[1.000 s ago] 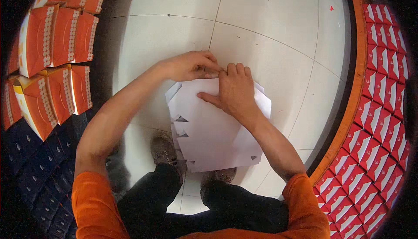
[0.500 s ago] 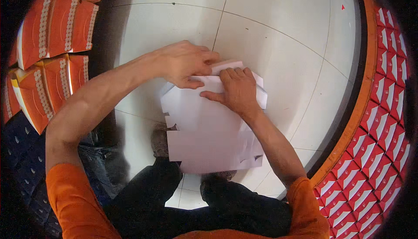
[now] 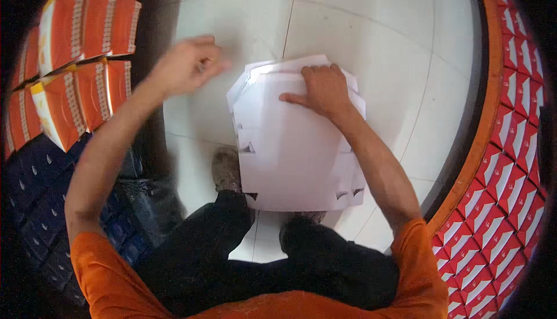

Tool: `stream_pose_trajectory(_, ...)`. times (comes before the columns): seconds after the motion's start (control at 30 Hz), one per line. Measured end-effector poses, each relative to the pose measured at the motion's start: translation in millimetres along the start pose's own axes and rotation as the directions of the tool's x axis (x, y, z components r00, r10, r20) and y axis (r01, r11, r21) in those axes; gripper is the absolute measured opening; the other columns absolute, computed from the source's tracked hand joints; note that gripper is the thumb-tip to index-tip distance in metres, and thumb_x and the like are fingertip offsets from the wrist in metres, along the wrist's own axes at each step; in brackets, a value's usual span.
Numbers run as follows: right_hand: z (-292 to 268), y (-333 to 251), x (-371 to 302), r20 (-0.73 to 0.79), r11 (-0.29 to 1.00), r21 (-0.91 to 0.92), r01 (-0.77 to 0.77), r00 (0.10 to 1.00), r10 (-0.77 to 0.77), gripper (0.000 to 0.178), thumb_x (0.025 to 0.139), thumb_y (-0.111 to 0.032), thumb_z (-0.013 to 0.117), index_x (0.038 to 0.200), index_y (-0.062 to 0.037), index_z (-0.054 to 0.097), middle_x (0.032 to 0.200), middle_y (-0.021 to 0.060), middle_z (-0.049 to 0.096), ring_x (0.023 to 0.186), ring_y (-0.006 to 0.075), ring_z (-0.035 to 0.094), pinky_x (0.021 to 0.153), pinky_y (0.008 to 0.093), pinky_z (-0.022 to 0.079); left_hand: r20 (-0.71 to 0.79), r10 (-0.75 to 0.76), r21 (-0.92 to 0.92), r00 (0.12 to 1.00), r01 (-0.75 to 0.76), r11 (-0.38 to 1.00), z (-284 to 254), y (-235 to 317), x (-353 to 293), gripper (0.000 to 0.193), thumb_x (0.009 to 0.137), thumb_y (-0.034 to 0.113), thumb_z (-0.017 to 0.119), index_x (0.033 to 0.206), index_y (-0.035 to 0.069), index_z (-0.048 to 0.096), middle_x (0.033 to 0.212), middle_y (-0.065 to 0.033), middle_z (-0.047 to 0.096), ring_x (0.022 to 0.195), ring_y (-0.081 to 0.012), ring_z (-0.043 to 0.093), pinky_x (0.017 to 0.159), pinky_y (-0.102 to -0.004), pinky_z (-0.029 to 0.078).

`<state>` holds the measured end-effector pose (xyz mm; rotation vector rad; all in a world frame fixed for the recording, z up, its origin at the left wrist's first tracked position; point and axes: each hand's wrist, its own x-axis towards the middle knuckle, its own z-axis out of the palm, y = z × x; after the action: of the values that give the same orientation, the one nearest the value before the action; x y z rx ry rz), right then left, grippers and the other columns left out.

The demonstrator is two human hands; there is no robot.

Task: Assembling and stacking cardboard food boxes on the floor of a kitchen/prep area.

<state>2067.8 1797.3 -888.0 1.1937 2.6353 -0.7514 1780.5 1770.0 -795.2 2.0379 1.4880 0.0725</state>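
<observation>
A white die-cut cardboard blank [image 3: 296,150] lies in front of me over the tiled floor, above my shoes. Slots and small tabs are cut along its left and right sides, and narrow flaps stand at its far end. My right hand [image 3: 322,94] is on its far right part, fingers bent over the far edge and thumb stretched across the face, gripping it. Apart from the blank, to its upper left, my left hand [image 3: 188,66] hangs in the air. It is slightly blurred, its fingers loosely curled with a gap to the thumb, and nothing shows in it.
Rows of orange cartons [image 3: 96,23] stand at the far left, with dark blue patterned packs [image 3: 52,197] nearer me. Along the right, an orange rail [image 3: 484,139] borders many red and white packs [image 3: 493,220]. My shoes [image 3: 225,171] stand on pale floor tiles [image 3: 400,40].
My left hand has come off the far edge of the cardboard blank and moved left. My right hand still holds the blank, which has shifted slightly away from me. The view has moved a little.
</observation>
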Motion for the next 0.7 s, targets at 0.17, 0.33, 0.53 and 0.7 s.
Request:
stream_pose_trajectory(0.17,-73,37,-61,0.028,0.684,0.7,0.206,0.949,-0.314,0.057,0.073,-0.043,0.076,0.105,0.0017,0.062,0.093,0.012,0.068,0.093,0.0249,0.065,0.091,0.0371,0.045,-0.012,-0.176,-0.887,0.984,0.071,0.456,105,16,-59,0.061,0.079,0.022,0.075,0.13,0.007,0.045,0.11,-0.0051,0.057,0.096,-0.0152,0.053,0.081,-0.0298,0.048)
stream_pose_trajectory(0.33,-24,55,-137,0.184,0.362,0.919,-0.157,0.982,-0.042,0.05,0.076,-0.026,0.076,0.114,0.0025,0.06,0.113,0.0126,0.064,0.105,0.0195,0.059,0.089,0.0363,0.047,0.317,-0.45,-0.947,0.835,0.256,-0.193,179,75,-99,0.067,0.078,0.018,0.077,0.131,-0.002,0.041,0.112,-0.0125,0.059,0.103,-0.0225,0.058,0.087,-0.0366,0.049)
stream_pose_trajectory(0.53,-50,24,-179,-0.135,0.536,0.84,-0.087,0.922,0.362,0.032,0.075,-0.01,0.077,0.102,0.0025,0.065,0.092,0.0088,0.069,0.08,0.0151,0.065,0.073,0.03,0.053,0.04,-0.666,-0.997,0.745,0.074,0.023,108,111,-112,0.038,0.079,0.014,0.076,0.108,-0.004,0.059,0.094,-0.0113,0.066,0.081,-0.018,0.065,0.073,-0.0318,0.054)
stream_pose_trajectory(0.7,-94,15,-173,-0.56,0.65,0.716,0.254,0.766,0.317,0.023,0.076,-0.011,0.072,0.091,0.0019,0.06,0.087,0.0111,0.065,0.081,0.0177,0.064,0.073,0.0303,0.052,-0.438,-0.532,-0.847,0.725,-0.134,0.515,57,119,-121,0.033,0.079,0.007,0.073,0.108,-0.001,0.06,0.097,-0.0096,0.066,0.085,-0.0173,0.066,0.077,-0.0309,0.054)
